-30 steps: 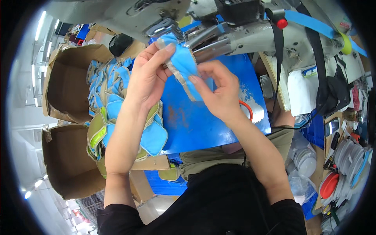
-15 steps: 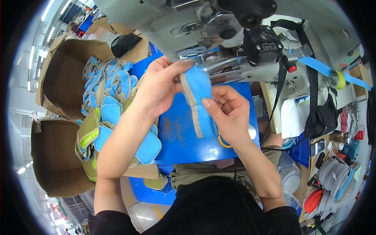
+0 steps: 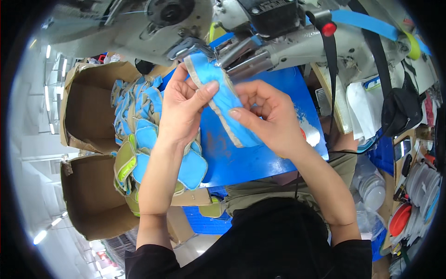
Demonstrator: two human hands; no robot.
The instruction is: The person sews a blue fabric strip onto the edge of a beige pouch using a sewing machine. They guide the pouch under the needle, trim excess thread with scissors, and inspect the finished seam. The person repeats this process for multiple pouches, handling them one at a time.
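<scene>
A blue fabric piece [image 3: 226, 101] with grey-beige binding along its edges is stretched between my two hands, under the sewing machine [image 3: 297, 49]. Its upper end reaches the metal presser foot [image 3: 193, 49]; whether it lies under the foot I cannot tell. My left hand [image 3: 183, 102] is closed on its left edge, thumb on top and fingers behind. On the other edge, lower down, my right hand [image 3: 272, 114] pinches the cloth between thumb and curled fingers. Beneath both hands lies the blue tabletop [image 3: 227, 167].
Left of my left forearm lies a heap of blue and grey bound pieces [image 3: 139, 104], with green-backed ones [image 3: 124, 160] nearer me. Two cardboard boxes [image 3: 95, 152] stand beyond it. A blue strip [image 3: 367, 21] runs to the machine. White reels [image 3: 425, 186] and a red disc [image 3: 400, 219] sit right.
The view has shifted, bringing the machine closer. My left hand has slid down the cloth from its top end, and the cloth now slants more toward the lower right.
</scene>
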